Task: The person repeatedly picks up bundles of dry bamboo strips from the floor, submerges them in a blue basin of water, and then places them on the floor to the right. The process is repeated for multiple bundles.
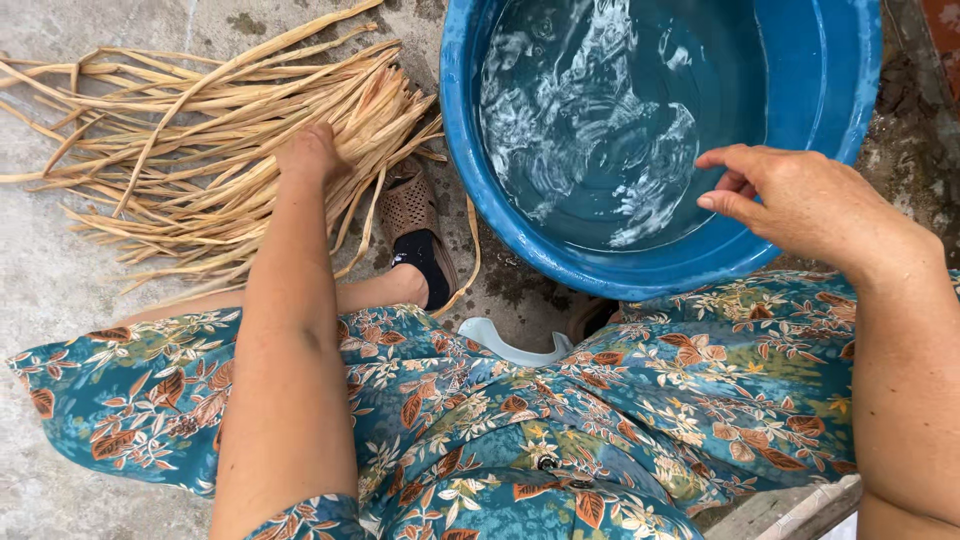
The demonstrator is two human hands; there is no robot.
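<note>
Two bare forearms reach out over a lap covered in teal floral fabric (600, 420). Just beyond the knees, on the near side of the blue plastic basin (480, 190), a brown perforated sandal (415, 225) stands on the wet concrete floor (40, 290), with a pale plastic piece (505, 345) beside it. The right hand (790, 195) hovers over the basin's near rim, its grip released, fingers loosely curled and holding nothing. Left of the basin, the left hand (310, 155) presses into a bundle of dried straw-coloured plant strips (200, 130), its grip clenched around their gathered ends. Rippling water (600, 120) fills the basin.
</note>
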